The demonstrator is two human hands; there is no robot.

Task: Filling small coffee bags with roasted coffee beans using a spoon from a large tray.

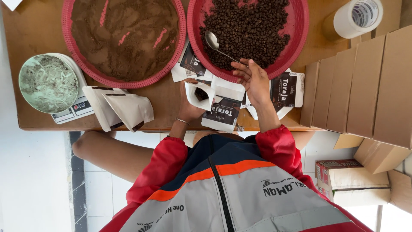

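Jacket (231, 189): our red, grey and orange front, closest to us, below both wrists.
Table (34, 38): wood, under everything we handle.
Baskets: one red basket of ground coffee (124, 38) lies well beyond our left fingers; the red basket of beans (251, 30) sits just past our right fingertips.
Boxes (365, 86): brown cardboard row, off to the outer side of our right fingers.
Scale (53, 86): with a green bowl, well out from our left fingers.
Pouch (199, 95): white, mouth open, beans inside, pinched by our left hand (189, 107).
Spoon (216, 45): metal, handle gripped in the fingertips of our right hand (253, 79), bowl over the beans.
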